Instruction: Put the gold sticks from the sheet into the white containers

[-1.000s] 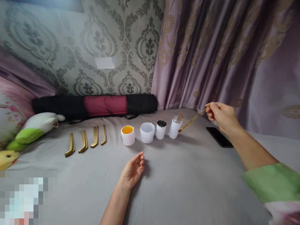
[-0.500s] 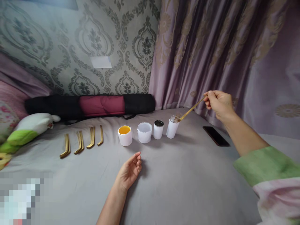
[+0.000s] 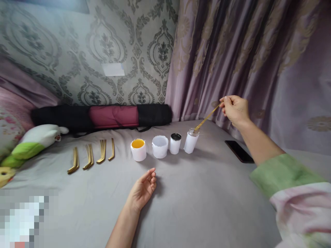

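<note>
My right hand pinches the end of a thin gold utensil, raised above the bed. The utensil's lower tip sits at the mouth of a white cup that holds other gold utensils. Three more white cups stand in a row to its left: one with a dark rim, a wider one, and one with an orange inside. My left hand rests palm up on the grey sheet, fingers loosely apart, holding nothing.
Gold utensils lie in small groups on the sheet left of the cups. A black phone lies to the right. A black and maroon long bag runs along the wall. A plush toy sits far left. Purple curtains hang behind.
My right hand has risen and moved left, bringing the utensil's tip from beside the rightmost cup up to its mouth. My left hand has stayed in place.
</note>
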A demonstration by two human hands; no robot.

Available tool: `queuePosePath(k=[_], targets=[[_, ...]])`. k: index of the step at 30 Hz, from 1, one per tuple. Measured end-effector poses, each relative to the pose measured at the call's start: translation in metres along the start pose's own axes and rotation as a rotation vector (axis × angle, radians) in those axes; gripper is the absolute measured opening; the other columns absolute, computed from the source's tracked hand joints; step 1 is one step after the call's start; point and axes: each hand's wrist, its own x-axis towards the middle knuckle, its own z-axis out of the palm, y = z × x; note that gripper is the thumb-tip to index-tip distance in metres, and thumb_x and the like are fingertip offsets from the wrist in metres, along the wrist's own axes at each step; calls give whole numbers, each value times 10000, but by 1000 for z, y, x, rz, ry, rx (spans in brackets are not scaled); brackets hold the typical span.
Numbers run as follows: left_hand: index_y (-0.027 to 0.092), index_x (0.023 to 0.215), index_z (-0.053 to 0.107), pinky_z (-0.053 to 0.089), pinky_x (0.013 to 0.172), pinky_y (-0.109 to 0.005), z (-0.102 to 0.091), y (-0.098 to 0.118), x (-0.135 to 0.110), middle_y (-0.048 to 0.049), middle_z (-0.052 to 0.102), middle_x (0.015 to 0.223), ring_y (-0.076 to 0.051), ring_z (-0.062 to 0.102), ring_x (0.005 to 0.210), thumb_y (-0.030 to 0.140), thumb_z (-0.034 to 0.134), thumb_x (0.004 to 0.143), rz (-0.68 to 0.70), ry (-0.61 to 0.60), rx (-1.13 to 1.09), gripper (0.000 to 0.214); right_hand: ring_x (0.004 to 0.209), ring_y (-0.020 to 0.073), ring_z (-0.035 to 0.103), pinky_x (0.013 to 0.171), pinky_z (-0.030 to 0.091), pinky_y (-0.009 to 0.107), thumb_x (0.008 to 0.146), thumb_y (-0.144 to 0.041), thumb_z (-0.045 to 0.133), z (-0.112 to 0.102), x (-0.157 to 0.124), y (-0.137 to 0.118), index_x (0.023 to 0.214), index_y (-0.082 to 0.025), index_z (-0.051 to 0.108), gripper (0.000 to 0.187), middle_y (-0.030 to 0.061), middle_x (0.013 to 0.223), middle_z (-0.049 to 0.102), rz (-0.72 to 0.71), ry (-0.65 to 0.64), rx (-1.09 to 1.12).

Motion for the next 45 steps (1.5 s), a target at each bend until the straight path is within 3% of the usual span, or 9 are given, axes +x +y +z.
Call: queuePosePath(k=[13,24,45], targets=[[109,932,536,428,435,-162,4,-1,-1,-17,554,687,-59,522,513,101,477,799,5,17,4,146,431,59,456,421,338,176,814,-315,461,17,-6,-5,771,-166,596,206,0,614,573,-115,-126,-84],[101,921,538,430,441,-162,4,-1,0,-22,558,690,-57,519,515,99,488,793,10,1,-5,138,432,60,473,457,365,180,820,-287,428,40,-9,10,793,-157,596,214,-7,606,572,-145,-216,-120],[95,935,537,414,442,-165,2,-2,1,-19,550,698,-60,507,524,126,507,789,15,5,1,152,570,109,516,551,386,230,765,-308,460,68,-24,46,791,-142,671,270,35,685,629,-48,-273,-203]])
